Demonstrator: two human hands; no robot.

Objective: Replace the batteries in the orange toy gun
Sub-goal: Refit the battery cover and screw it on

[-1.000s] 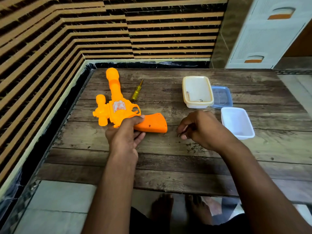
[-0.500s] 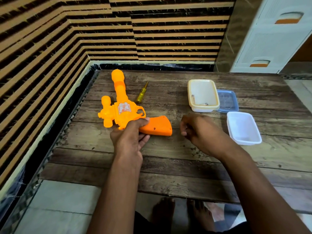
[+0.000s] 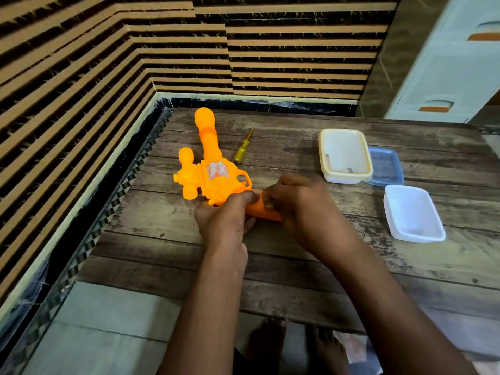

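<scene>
- Orange toy gun (image 3: 213,171) lies flat on the wooden table (image 3: 297,266), centre-left of the frame, its barrel running up toward the striped wall and its grip pointing lower right.
- Left hand (image 3: 224,220) is curled round the gun where body meets grip, pinning it to the boards.
- Right hand (image 3: 300,209) is on the grip too, fingers bent over it and touching the left; whether it pinches a screw or small part I cannot tell.
- Looks like the battery-cover step, on the handle; cover fastened or loose is hidden under the fingers.
- Yellow screwdriver (image 3: 243,148) lies untouched just right of the barrel.
- Cream tub (image 3: 345,155) at upper right holds small bits; white tub (image 3: 412,212) sits below it.
- Next calls for a steady left hand while the right works the cover.
</scene>
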